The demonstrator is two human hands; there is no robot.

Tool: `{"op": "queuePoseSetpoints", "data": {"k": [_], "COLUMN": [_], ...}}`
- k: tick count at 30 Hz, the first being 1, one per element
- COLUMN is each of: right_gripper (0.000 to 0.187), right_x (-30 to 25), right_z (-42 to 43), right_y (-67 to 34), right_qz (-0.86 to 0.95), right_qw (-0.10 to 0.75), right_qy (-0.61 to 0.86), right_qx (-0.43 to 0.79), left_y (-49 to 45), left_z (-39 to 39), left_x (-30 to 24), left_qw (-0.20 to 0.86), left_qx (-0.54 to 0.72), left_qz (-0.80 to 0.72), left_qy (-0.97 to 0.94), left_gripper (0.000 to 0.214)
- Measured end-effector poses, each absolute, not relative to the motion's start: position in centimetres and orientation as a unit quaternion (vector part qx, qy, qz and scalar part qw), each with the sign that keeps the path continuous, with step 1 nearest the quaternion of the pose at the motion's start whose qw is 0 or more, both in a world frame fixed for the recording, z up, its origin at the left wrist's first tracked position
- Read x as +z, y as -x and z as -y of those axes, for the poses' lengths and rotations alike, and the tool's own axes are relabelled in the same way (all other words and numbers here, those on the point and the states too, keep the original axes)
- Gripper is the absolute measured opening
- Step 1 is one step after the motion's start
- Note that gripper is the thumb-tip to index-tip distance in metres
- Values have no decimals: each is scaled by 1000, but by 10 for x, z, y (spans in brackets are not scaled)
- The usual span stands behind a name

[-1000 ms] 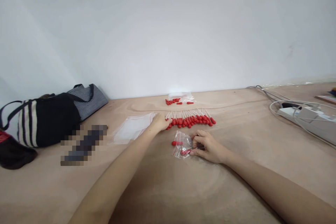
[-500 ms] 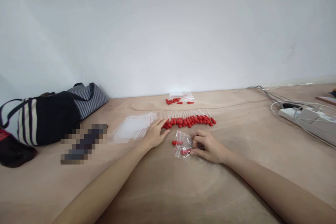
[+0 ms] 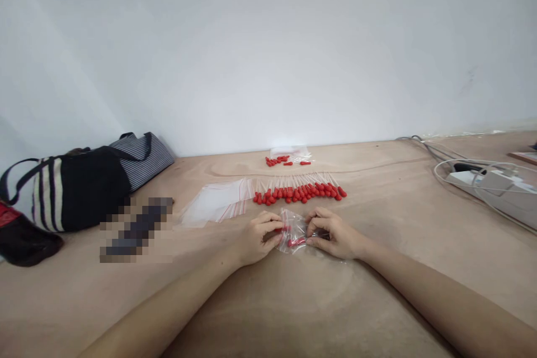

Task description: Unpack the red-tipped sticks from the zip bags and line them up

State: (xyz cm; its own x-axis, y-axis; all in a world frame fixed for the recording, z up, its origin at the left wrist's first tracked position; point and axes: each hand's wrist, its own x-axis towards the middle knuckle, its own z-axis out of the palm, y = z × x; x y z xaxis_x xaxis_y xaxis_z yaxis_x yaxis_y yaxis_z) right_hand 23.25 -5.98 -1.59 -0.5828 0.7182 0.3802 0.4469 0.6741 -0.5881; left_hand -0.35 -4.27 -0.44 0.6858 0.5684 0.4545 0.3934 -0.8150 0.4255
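Note:
A small clear zip bag (image 3: pixel 293 231) with red pieces inside lies on the wooden table (image 3: pixel 293 302). My left hand (image 3: pixel 257 236) pinches its left edge, fingers curled. My right hand (image 3: pixel 333 232) pinches its right edge. Just beyond the bag lies a row of thin clear droppers with red bulbs (image 3: pixel 300 191). A pile of empty clear zip bags (image 3: pixel 218 205) lies left of that row. Further back, several loose red bulbs (image 3: pixel 280 161) lie beside another clear bag (image 3: pixel 293 152).
A black-and-striped tote bag (image 3: pixel 79 184) rests at the left against the white wall. A blurred dark object (image 3: pixel 136 228) lies in front of it. At the right are a white power strip (image 3: pixel 482 183) and looped white cables (image 3: pixel 453 165).
My left hand has pulled back from the left end of the dropper row and taken hold of the small bag's left edge. My right hand has stayed on the bag.

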Motion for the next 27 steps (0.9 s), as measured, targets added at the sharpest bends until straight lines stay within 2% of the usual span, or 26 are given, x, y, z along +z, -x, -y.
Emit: {"op": "queuePoseSetpoints", "data": {"k": [4, 8, 11, 16, 22, 27], "right_gripper": [8, 11, 16, 27, 26, 27], "right_x": [-19, -19, -18, -21, -21, -19], "right_z": [59, 59, 59, 55, 53, 53], "right_y": [-226, -223, -224, -234, -241, -240], "right_qz": [860, 846, 836, 823, 821, 821], "right_qw": [320, 340, 349, 335, 323, 318], "right_qy": [343, 363, 377, 422, 430, 430], "right_qx": [198, 191, 191, 182, 194, 202], "left_y": [0, -5, -9, -2, 21, 23], "left_z": [41, 45, 49, 53, 52, 52], "left_x": [4, 9, 9, 11, 9, 4], "left_qw": [203, 201, 180, 155, 179, 130], "left_qx": [231, 196, 203, 195, 225, 235], "left_qz": [-259, -287, -292, -321, -349, -358], "left_qy": [-915, -916, -917, -913, -892, -894], "left_gripper": [20, 20, 8, 6, 8, 6]}}
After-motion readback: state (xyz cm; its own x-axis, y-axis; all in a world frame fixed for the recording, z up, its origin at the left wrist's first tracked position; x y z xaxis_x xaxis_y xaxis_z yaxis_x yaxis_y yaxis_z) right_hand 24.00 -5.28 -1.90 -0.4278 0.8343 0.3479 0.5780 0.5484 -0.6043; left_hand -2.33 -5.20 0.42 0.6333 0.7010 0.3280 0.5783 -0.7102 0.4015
